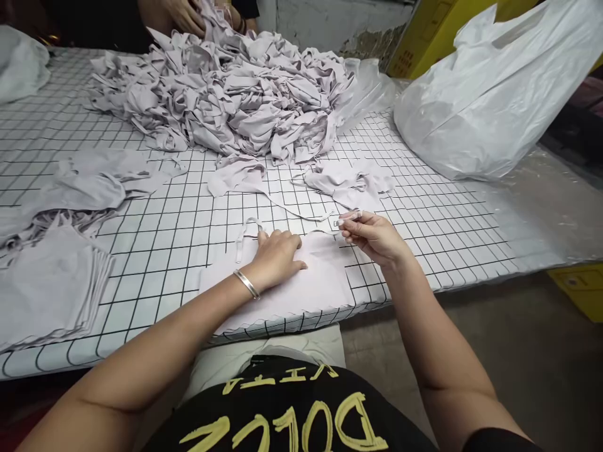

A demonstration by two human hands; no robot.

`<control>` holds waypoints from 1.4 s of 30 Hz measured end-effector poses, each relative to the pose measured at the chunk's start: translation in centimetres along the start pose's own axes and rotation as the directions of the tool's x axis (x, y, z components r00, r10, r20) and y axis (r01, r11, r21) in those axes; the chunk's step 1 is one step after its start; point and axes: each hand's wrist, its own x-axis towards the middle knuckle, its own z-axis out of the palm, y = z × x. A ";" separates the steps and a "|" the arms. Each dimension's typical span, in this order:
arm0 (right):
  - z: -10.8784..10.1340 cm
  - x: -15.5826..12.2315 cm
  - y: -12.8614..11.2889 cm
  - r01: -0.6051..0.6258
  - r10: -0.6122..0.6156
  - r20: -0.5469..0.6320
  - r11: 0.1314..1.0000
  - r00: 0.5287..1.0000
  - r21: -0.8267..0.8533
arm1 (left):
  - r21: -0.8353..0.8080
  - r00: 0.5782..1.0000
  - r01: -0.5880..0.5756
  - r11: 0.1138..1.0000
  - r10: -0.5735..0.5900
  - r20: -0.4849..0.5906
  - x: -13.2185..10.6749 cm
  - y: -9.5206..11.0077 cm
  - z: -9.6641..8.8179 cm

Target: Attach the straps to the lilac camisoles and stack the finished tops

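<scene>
A pale lilac strappy garment (325, 279) lies flat at the near edge of the grid-patterned table. My left hand (280, 254) rests on its upper part, fingers spread and palm down. One thin strap (247, 232) loops out beside those fingers. My right hand (370, 235) is pinched on the other strap at the garment's upper right corner, a little above the cloth. Just beyond lie two crumpled garments of the same colour, one at the left (238, 176) and one at the right (348, 179).
A big heap of lilac garments (235, 94) covers the far middle of the table (155, 251). Stacked flat garments (51, 282) lie at the left. A white plastic bag (485, 107) stands at the right. Across the table, another person's hand (186, 16) touches the heap.
</scene>
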 end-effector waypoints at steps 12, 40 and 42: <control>4.9 1.0 2.3 -0.066 0.084 0.224 0.994 0.971 -0.086 | -0.198 0.995 0.094 0.976 -0.085 0.054 -2.2 -1.5 0.1; 4.9 0.9 3.7 0.261 -0.046 0.382 0.804 0.923 -0.534 | -0.323 0.991 0.094 0.942 -0.118 -0.057 -2.5 -1.4 1.4; 4.9 0.9 3.8 0.289 -0.069 0.384 0.783 0.921 -0.550 | -0.321 0.992 0.092 0.943 -0.117 -0.057 -2.5 -1.4 1.3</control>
